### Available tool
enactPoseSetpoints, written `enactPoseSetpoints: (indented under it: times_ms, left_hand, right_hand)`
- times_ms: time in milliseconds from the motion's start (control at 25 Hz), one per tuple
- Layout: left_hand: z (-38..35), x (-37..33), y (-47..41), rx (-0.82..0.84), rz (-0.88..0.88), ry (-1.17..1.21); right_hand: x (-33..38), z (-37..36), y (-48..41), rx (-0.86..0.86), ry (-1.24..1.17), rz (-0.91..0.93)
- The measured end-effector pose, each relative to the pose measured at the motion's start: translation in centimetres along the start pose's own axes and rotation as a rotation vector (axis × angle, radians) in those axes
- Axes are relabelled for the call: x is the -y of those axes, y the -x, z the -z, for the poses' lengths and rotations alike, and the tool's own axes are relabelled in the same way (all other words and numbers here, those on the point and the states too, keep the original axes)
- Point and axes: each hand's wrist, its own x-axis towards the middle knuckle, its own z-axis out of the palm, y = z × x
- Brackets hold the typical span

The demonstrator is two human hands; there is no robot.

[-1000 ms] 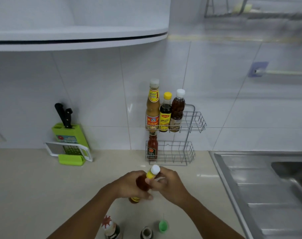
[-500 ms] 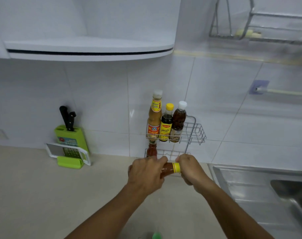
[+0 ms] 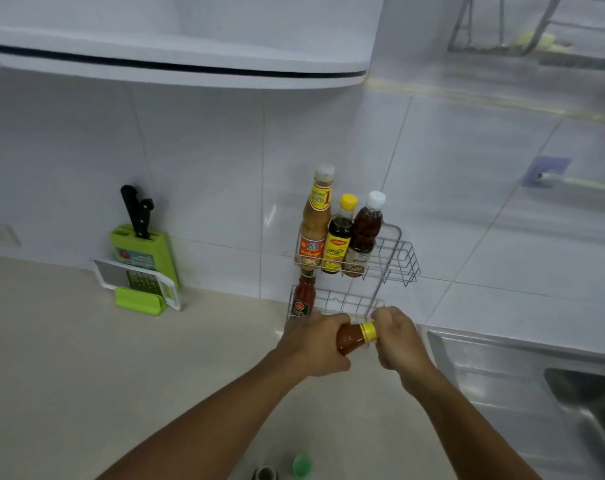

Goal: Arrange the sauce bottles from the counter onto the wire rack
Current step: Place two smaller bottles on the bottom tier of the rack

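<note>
A two-tier wire rack point(image 3: 399, 258) stands against the tiled wall. Its upper tier holds a tall tan sauce bottle point(image 3: 314, 223), a dark bottle with a yellow cap point(image 3: 339, 237) and a brown bottle with a white cap point(image 3: 364, 233). A small red bottle point(image 3: 303, 297) stands at the left of the lower tier. My left hand point(image 3: 315, 344) grips the body of an orange-red sauce bottle point(image 3: 351, 337), held sideways in front of the lower tier. My right hand point(image 3: 398, 341) is closed over its cap end, past a yellow neck band.
A green knife block point(image 3: 140, 251) with a grater point(image 3: 138, 284) leans at the wall on the left. A steel sink point(image 3: 536, 393) lies to the right. A green cap point(image 3: 301, 465) and a dark bottle top point(image 3: 264, 474) show at the bottom edge. A cabinet hangs overhead.
Both hands carried the orange-red bottle from mid-counter up to the rack's lower tier and tipped it sideways. The view has tilted up, so the counter bottles dropped toward the bottom edge.
</note>
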Motion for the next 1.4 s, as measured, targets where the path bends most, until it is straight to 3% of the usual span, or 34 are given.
enactPoseSetpoints:
  times_ms: [80, 160, 240, 360, 520, 640, 1000, 1400]
  left_hand:
    - [-0.6, 0.4, -0.8, 0.006, 0.066, 0.164]
    - [-1.1, 1.3, -2.0, 0.085, 0.115, 0.366]
    - [-1.3, 2.1, -3.2, 0.179, 0.096, 0.442]
    - [-1.1, 4.4, -5.0, 0.292, 0.103, 0.480]
    - [-0.7, 8.8, -8.6, 0.079, 0.327, 0.582]
    - [-1.0, 11.3, -11.3, -0.138, 0.457, 0.603]
    - [-4.4, 13.7, -16.2, -0.169, 0.424, 0.681]
    - [-4.6, 13.7, -13.6, -0.242, 0.306, 0.433]
  right_hand:
    - [-0.2, -0.5, 0.2, 0.161, -0.334, -0.091]
    - [-0.6, -0.8, 0.0, 0.292, -0.293, -0.022]
    - [-1.2, -0.9, -0.7, 0.275, -0.219, 0.046]
    - [-2.3, -0.9, -2.8, 0.087, -0.103, 0.124]
    - [-3.8, -2.9, -5.7, -0.210, 0.009, 0.116]
    - [-4.8, -4.0, -7.8, -0.255, -0.006, 0.151]
    - [-7.1, -6.0, -13.8, -0.155, 0.176, 0.217]
    - [-7.3, -8.8, -15.4, 0.007, 0.279, 0.281]
